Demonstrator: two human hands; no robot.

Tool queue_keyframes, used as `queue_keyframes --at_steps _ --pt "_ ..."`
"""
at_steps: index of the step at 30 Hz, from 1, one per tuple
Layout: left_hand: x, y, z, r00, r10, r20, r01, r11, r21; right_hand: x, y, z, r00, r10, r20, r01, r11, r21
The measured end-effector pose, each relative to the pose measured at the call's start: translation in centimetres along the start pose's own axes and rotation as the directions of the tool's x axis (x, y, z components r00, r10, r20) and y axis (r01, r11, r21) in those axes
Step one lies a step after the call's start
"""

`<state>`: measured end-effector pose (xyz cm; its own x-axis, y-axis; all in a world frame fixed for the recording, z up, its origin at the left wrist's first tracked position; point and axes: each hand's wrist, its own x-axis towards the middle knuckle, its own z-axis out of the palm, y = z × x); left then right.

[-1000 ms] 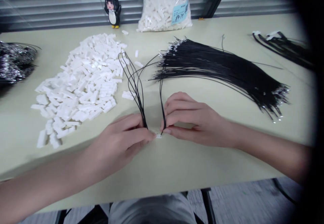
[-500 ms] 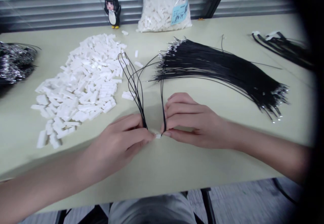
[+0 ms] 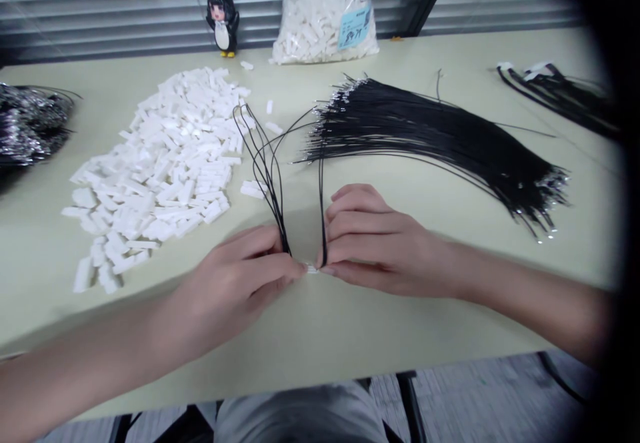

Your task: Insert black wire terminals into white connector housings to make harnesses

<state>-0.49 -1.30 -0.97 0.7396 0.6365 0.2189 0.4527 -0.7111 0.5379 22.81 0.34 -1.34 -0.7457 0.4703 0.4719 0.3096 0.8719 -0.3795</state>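
Since the earlier frame my right hand [image 3: 380,243] has edged its single wire [image 3: 322,209] closer in. My left hand [image 3: 240,283] pinches the small white connector [image 3: 313,269] between both sets of fingers, low on the counter [image 3: 350,323]. The wire is thin, limp and light: grip near the tip.

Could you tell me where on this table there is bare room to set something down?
Bare patches: the near edge of the table below both hands, and the strip between the black wire bundle and the wires at far right. Crowded: the white connector pile and the bag.
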Motion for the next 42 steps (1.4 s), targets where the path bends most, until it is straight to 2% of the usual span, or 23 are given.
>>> queue_keyframes --at_steps 5,16,20,23,25,28,31,34,37,42 --pt "-0.1 0.0 0.1 1.0 -0.019 0.014 0.019 1.0 0.001 0.0 -0.3 0.1 0.998 -0.052 0.022 0.053 0.998 -0.046" --pt "-0.2 0.0 0.0 1.0 -0.018 0.0 0.018 1.0 0.009 0.1 -0.1 0.4 0.998 0.044 0.039 -0.042 0.998 -0.046" --pt "0.0 0.1 -0.5 0.997 -0.039 -0.067 0.034 0.997 -0.07 0.3 -0.2 0.2 0.991 0.128 -0.051 -0.124 0.99 0.073" --pt "0.2 0.1 -0.7 0.985 -0.087 -0.15 0.06 0.982 -0.176 0.5 -0.5 0.0 0.974 0.219 -0.052 -0.204 0.958 0.202" --pt "0.4 0.2 -0.7 0.976 -0.165 -0.143 0.109 0.935 -0.337 0.7 -0.9 0.0 0.959 0.282 -0.039 -0.263 0.93 0.257" --pt "0.5 0.3 -0.3 0.959 -0.276 -0.066 0.181 0.772 -0.609 0.8 -1.5 -0.1 0.933 0.361 -0.006 -0.34 0.884 0.319" --pt "0.6 0.5 0.0 0.945 -0.325 -0.027 0.201 0.645 -0.738 0.8 -2.0 0.0 0.908 0.418 0.038 -0.401 0.837 0.373" --pt "0.6 0.7 -0.1 0.939 -0.342 -0.018 0.213 0.625 -0.751 0.9 -2.3 0.0 0.879 0.467 0.089 -0.456 0.775 0.438" --pt "0.4 0.9 -0.4 0.937 -0.34 -0.078 0.174 0.651 -0.739 1.0 -2.5 0.1 0.865 0.487 0.125 -0.481 0.73 0.486" --pt "0.4 0.8 -0.6 0.951 -0.297 -0.085 0.13 0.633 -0.763 0.9 -2.7 0.2 0.873 0.457 0.167 -0.477 0.734 0.484"
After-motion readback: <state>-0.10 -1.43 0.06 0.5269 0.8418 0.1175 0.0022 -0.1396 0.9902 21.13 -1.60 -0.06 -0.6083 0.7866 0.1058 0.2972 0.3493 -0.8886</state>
